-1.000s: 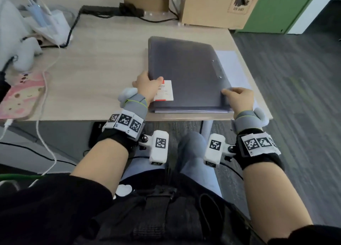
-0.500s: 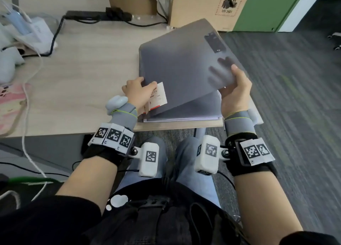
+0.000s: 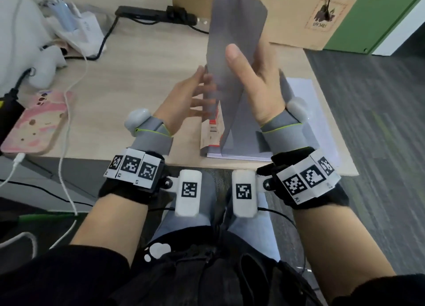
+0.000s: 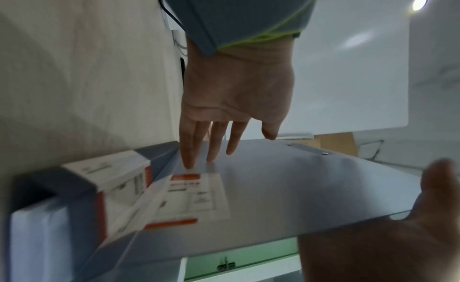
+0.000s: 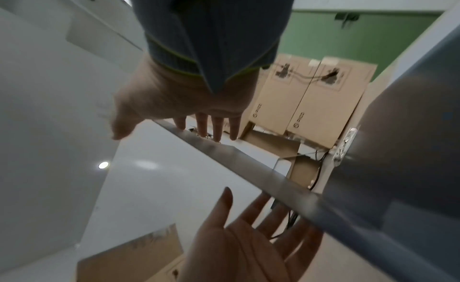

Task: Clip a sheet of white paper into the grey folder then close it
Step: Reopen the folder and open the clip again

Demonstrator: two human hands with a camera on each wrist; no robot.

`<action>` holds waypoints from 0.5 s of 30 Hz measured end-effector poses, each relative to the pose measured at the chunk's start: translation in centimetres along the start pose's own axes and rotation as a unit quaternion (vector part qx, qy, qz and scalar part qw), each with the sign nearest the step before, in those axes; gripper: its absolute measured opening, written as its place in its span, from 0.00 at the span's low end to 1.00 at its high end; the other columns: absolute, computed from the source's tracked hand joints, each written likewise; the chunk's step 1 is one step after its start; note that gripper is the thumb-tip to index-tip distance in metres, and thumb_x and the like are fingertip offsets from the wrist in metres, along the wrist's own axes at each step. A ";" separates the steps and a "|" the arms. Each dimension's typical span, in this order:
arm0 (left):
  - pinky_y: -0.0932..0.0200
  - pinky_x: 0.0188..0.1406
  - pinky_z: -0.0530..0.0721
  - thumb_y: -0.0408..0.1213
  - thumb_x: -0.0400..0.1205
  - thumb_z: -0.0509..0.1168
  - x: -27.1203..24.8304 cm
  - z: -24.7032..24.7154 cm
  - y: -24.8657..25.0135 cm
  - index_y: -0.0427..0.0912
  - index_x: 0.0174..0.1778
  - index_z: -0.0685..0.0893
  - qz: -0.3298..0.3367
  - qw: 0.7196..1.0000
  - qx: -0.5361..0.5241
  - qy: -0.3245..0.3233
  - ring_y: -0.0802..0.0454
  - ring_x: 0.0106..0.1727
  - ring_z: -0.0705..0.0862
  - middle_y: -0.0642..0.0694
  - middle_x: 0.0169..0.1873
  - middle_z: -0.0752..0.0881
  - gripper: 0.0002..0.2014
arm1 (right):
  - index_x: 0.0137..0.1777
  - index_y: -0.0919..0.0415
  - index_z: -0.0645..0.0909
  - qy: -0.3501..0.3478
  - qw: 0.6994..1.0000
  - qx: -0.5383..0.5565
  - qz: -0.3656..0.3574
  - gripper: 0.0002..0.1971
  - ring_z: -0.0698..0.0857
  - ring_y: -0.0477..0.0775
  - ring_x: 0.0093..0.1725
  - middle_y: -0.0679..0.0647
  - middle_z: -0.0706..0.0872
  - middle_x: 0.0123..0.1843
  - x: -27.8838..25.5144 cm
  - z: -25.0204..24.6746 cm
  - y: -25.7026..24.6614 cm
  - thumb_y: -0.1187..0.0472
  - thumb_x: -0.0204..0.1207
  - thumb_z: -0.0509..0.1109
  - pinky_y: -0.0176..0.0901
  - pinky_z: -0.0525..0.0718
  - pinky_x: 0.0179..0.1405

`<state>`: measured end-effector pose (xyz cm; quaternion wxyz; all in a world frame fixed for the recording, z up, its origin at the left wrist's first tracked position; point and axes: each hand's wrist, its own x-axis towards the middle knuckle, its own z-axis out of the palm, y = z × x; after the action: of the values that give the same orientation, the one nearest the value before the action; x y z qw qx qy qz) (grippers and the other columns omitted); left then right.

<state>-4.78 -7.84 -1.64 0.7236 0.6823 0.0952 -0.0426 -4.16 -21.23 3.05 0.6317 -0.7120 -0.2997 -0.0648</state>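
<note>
The grey folder [image 3: 236, 29] lies at the desk's near edge with its cover raised almost upright. My right hand [image 3: 250, 80] pinches the cover's free edge, thumb on the near face and fingers behind it. In the right wrist view, the right hand [image 5: 179, 101] holds that edge [image 5: 248, 172], and a metal clip [image 5: 344, 146] shows on the grey inner face. My left hand [image 3: 188, 98] touches the cover's outer face with straight fingers, above a red-and-white label [image 3: 212, 130]. A loose sheet of white paper [image 3: 308, 98] lies flat on the desk, right of the folder.
A phone in a pink case [image 3: 34, 126] with a white cable [image 3: 66, 112] lies at the left. A black power strip [image 3: 156, 14] and cardboard boxes [image 3: 305, 13] stand at the back. The desk's right edge [image 3: 331, 112] runs close to the loose sheet.
The cover went from flat to nearly upright, lifted by my right hand. My left hand left the label corner and now touches the cover's outer face.
</note>
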 end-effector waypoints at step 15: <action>0.55 0.39 0.88 0.40 0.85 0.52 -2.9 -13.6 -0.7 0.42 0.53 0.85 0.073 0.968 -0.227 0.075 0.43 0.47 0.88 0.39 0.55 0.88 0.16 | 0.80 0.55 0.65 -0.244 0.927 -0.252 0.136 0.30 0.57 0.51 0.85 0.58 0.61 0.84 3.6 10.1 6.4 0.46 0.80 0.64 0.45 0.52 0.84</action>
<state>-8.86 5.43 -2.46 0.8516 0.5063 0.1065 0.0840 -0.91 -10.61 -2.69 0.3414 -0.8755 -0.3186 0.1237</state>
